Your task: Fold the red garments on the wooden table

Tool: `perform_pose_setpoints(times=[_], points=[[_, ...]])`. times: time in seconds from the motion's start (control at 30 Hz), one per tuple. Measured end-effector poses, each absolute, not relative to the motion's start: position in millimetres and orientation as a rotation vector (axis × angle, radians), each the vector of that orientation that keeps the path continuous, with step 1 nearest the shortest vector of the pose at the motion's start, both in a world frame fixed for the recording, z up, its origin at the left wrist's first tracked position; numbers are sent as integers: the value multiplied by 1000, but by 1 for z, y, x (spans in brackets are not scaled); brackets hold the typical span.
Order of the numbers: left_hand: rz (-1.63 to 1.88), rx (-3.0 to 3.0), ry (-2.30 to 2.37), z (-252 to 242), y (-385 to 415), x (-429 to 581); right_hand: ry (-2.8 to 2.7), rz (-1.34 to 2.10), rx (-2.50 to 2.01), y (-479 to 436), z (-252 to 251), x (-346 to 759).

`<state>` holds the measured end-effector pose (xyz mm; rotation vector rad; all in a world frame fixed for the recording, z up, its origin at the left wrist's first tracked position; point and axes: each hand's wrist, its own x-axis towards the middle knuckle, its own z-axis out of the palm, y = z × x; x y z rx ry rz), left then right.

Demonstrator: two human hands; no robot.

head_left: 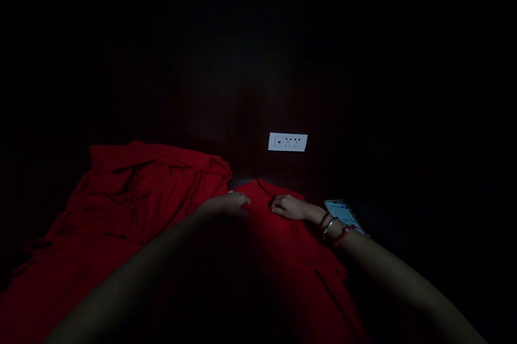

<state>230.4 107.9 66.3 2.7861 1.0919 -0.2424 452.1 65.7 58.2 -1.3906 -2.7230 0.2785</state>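
Observation:
A red cloth (283,244) lies spread out in front of me, its far corner creased. On its left side rests my left hand (232,204), fingers bent together against the fabric and partly lost in shadow. My right hand (288,207) is at the far right part of the same cloth, with curled fingers closed on it near the fold. Bracelets circle the right wrist. To the left a heap of rumpled red fabric (141,198) comes right up to my left hand and forearm.
A white wall socket plate (288,142) is on the dark surface beyond the cloth. Partly behind my right forearm lies a phone (343,215) with a lit screen. The surroundings are very dark.

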Motion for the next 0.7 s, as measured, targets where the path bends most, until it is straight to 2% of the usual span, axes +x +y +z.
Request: perform_pose_setpoints(times=[0.1,0.3,0.47,0.57,0.7], points=[[-159,2804,932,64,108,237,-2519,517,-1516,53,62,451],[-112,2654,947,67,107,239,-2251,353,-1353,40,71,462],[-249,2665,1028,81,114,243,-2419,301,-1481,59,88,473],[-187,2714,1024,83,115,249,-2454,245,-1615,72,85,474],[-197,2655,985,80,113,250,-2489,449,-1662,81,73,471]])
